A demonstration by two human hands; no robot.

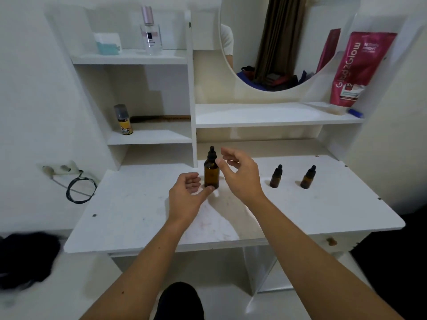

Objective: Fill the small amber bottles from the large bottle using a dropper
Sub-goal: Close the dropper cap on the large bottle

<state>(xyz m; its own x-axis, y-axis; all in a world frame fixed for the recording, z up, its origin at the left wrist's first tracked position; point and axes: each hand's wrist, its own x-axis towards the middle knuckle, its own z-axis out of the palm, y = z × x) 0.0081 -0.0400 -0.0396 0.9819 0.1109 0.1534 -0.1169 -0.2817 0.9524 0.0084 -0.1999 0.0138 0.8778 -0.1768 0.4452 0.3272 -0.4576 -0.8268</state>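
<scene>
Three amber glass bottles stand on the white vanity tabletop [129, 211], all with black dropper caps on: the large amber dropper bottle [211, 173] near the middle, just in front of the shelf unit, and to its right the first small amber bottle [275, 177] and, a little further right, the second small amber bottle [308, 177], the pair well apart from the big one. The left hand [186, 195] sits low beside the large bottle, fingers loosely curled, thumb tip touching the bottle's base, nothing gripped. The right hand [240, 174] hovers on the bottle's other side, fingers relaxed and spread, thumb close to the bottle's shoulder, holding nothing. Up on the shelves stand a clear perfume bottle with a pink cap [150, 31], a small yellow-labelled spray can [123, 120] and a red pouch [357, 68] leaning beside the round mirror [277, 42].
</scene>
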